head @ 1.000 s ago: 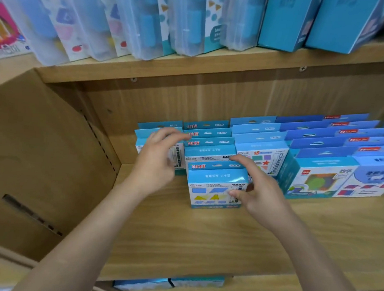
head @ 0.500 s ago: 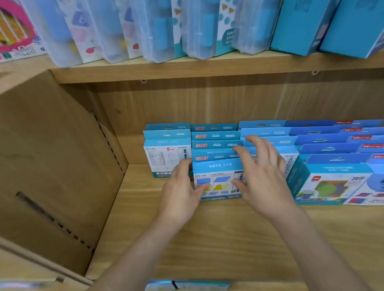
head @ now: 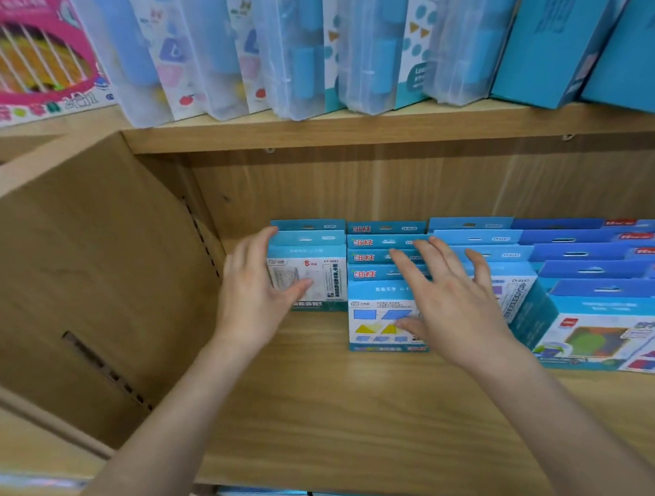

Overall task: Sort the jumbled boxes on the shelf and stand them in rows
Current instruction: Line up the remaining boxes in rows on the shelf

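Head view. The wooden shelf (head: 346, 410) carried blue boxes standing upright in rows that ran from near to far, set toward its far side.

The left hand (head: 256, 293) was on the leftmost row: its thumb lay across the white face of the front left-row box (head: 316, 281) and its fingers reached along that box's left side to the top corner, pinching it.

The right hand (head: 456, 309) was spread wide, fingers straight. The fingertips lay over the card tops of the second and third rows, and the thumb touched the face of the shapes box (head: 371, 321). That box stood at the near end of the second row, sticking out nearer than the left-row box.

Right of the hand were the third-row box (head: 522, 298), partly hidden, and a box with coloured pieces (head: 600, 337).

The side panel (head: 88, 252) closed the bay on the left. On the upper shelf stood clear cases (head: 292, 54), teal cartons (head: 541, 50) and a pink pack (head: 35, 49).
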A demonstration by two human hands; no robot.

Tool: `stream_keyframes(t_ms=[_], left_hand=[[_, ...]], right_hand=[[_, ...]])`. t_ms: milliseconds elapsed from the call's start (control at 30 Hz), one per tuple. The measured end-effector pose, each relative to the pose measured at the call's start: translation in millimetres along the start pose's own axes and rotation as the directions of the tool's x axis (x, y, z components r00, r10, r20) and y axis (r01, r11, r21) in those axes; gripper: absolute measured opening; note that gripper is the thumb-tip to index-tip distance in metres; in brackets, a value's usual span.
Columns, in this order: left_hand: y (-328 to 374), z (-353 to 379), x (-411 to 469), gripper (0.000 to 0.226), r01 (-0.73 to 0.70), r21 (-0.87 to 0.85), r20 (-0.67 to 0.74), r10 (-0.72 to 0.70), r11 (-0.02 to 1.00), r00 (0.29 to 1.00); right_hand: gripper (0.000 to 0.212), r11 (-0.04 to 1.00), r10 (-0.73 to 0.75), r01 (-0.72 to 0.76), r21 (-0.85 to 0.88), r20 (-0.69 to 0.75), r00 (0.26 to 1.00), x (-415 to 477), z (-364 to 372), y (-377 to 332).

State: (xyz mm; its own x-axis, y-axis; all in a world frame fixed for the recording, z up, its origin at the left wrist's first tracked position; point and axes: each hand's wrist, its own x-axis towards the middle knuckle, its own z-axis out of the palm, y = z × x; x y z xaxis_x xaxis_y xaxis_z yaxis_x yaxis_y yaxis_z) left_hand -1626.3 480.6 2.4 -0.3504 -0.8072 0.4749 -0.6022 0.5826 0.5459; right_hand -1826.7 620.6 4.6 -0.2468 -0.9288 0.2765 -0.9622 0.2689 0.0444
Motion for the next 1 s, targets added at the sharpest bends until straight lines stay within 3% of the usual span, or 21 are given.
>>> stream_keyframes(t_ms=[133, 233, 467, 600, 700, 767, 833, 900, 1000], left_hand=[[-10, 10, 12, 0.099, 0.136, -0.096, 0.157, -0.120, 0.986, 0.980], [-10, 24, 15, 0.103, 0.166, -0.157, 0.219, -0.129, 0.974, 0.967], [-8, 41, 21, 0.083, 0.180, -0.119, 0.079, -0.172, 0.976, 0.982], [-8, 40, 20, 0.086, 0.175, -0.098, 0.106, -0.164, 0.980, 0.981], [-5, 30, 12, 0.091, 0.080, -0.022, -0.016, -0.080, 0.997, 0.997], [11, 26, -8, 0.081, -0.036, -0.065, -0.120, 0.028, 0.997, 0.992], [35, 31, -33, 0.074, -0.098, -0.230, -0.015, 0.097, 0.968, 0.995], [52, 43, -50, 0.082, -0.019, -0.359, 0.163, 0.083, 0.933, 0.983], [60, 63, -54, 0.092, 0.039, -0.370, 0.201, 0.038, 0.928, 0.979]], right_hand=[[0.093, 0.999, 0.010, -0.010, -0.033, -0.009, 1.000, 0, 5, 2], [0.092, 0.998, 0.024, -0.025, -0.055, -0.028, 0.999, -1, 5, 4], [0.088, 0.993, 0.071, -0.074, -0.087, -0.040, 0.997, -1, 1, 5], [0.086, 0.997, 0.074, -0.075, -0.030, -0.007, 0.997, -1, -1, 2], [0.093, 0.992, 0.095, -0.097, 0.077, 0.023, 0.995, -8, -3, 6], [0.097, 0.967, 0.174, -0.177, 0.184, 0.032, 0.984, -14, -7, 13], [0.099, 0.926, 0.267, -0.269, 0.264, 0.043, 0.963, -20, -11, 23], [0.099, 0.914, 0.317, -0.325, 0.245, 0.071, 0.946, -24, -14, 34], [0.095, 0.930, 0.318, -0.331, 0.162, 0.106, 0.942, -30, -17, 47]])
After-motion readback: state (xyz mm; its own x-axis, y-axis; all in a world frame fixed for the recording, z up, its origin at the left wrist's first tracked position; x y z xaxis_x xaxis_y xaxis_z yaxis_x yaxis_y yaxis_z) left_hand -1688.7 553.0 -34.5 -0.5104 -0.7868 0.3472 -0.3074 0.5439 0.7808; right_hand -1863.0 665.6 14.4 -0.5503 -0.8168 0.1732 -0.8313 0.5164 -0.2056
